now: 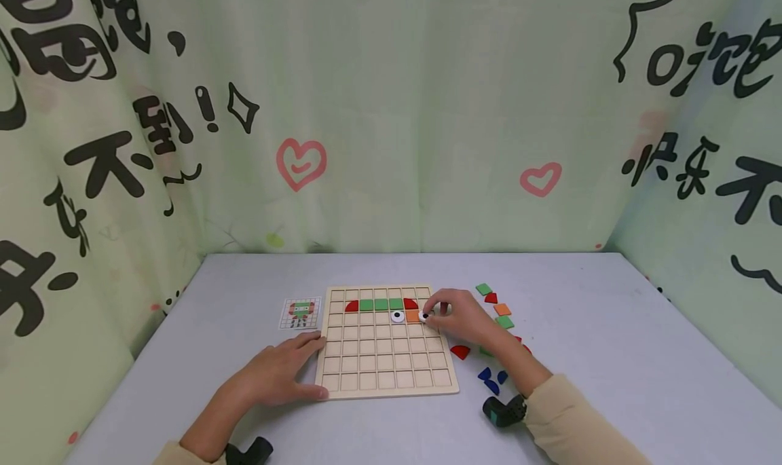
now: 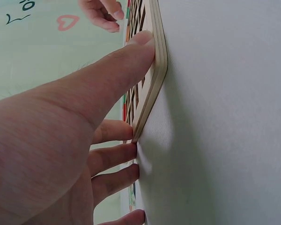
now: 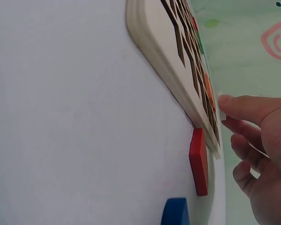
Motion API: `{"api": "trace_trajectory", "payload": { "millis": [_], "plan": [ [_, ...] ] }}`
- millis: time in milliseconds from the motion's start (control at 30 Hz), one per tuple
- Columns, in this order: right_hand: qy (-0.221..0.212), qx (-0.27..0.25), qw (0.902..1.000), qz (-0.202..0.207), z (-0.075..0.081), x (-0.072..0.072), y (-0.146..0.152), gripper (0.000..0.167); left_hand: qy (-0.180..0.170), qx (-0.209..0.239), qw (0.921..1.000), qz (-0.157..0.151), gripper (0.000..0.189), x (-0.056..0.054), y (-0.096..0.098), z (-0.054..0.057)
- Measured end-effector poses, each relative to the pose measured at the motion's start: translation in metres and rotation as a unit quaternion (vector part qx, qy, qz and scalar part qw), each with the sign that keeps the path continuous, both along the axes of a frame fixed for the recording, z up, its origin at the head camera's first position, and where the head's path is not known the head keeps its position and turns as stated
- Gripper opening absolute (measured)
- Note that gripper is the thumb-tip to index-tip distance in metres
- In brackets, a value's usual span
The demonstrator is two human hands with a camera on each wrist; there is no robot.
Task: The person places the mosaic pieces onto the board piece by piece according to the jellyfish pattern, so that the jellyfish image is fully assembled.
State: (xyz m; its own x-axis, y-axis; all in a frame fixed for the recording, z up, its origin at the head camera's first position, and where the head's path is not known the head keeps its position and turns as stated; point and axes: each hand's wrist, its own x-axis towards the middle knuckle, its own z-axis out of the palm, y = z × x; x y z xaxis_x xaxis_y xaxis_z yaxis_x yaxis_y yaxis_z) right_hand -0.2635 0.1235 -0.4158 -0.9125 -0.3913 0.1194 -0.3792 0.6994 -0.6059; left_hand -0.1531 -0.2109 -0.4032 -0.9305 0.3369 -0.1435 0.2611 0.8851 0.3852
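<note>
Pale wood grid board (image 1: 385, 364) flat on the white tabletop (image 1: 379, 431), in front of the person. Left hand (image 1: 277, 370) at its near-left corner: thumb on top of the rim, other fingers spread and fairly straight along the left edge, fingertips touching. Steadying contact only, no grip wrapped round it.

Right hand (image 1: 458, 315) over the board's right side. Thumb and forefinger closed down to one tile's width, pinching a white eye tile (image 1: 423, 316); remaining fingers curled loosely. Tile sits just right of an orange square (image 1: 413, 315). Can't tell from here if it touches the grid.

On the board, second row from the far edge: red quarter-round (image 1: 351, 307), three green squares (image 1: 381, 304) side by side, then another red quarter-round (image 1: 411, 304). Row below: second eye tile (image 1: 397, 316) under the rightmost green, orange square next to it on the right.

Small picture card (image 1: 300, 313) with a green-and-red figure on a grid lies just left of the board, far end.

Loose stock right of the board: green (image 1: 483, 289), red (image 1: 491, 298) and orange (image 1: 502, 309) pieces toward the back, a red wedge (image 1: 460, 351) near the board's right edge, blue pieces (image 1: 491, 387) closest to the person. Some are partly hidden by the right forearm.

Pale green curtain (image 1: 421, 112) with black lettering and pink hearts behind.
</note>
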Motion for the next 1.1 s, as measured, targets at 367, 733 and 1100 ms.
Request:
{"api": "trace_trajectory", "payload": {
  "millis": [367,733,1100],
  "plan": [
    [-0.002,0.020,0.9998,0.004,0.000,-0.005,-0.019,0.006,0.013,-0.003,0.9999,-0.006,0.088,-0.001,-0.001,-0.003],
    [-0.012,0.014,0.9996,0.021,0.005,-0.006,-0.035,0.005,0.013,0.006,0.9999,-0.009,0.087,-0.001,-0.001,-0.003],
    [0.015,0.006,0.9994,0.030,0.001,-0.012,-0.042,0.004,0.013,-0.001,0.9999,-0.005,0.088,-0.002,-0.001,-0.004]
  ]
}}
